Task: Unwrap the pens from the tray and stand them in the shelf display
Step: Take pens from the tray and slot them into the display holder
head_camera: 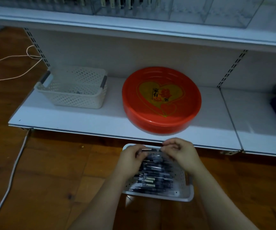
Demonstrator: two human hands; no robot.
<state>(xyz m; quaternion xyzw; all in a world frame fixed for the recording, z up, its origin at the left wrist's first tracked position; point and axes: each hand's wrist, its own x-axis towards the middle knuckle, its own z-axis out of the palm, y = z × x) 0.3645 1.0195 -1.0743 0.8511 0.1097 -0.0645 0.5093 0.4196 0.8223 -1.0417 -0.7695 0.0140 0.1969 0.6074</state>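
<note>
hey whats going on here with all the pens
A person is kneeling or bending over a white perforated tray full of wrapped pens on the wooden floor. Both hands hold one pen above the tray: the left hand grips its body while the right hand pinches at its end, apparently working off the wrapper. On the shelf behind stand a white basket and a red round tray.

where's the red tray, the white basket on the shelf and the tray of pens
red tray [152, 124], head view, on its front outer wall
white basket [74, 101], head view, on its perforated front wall
tray of pens [187, 195], head view, on its near right rim
</note>
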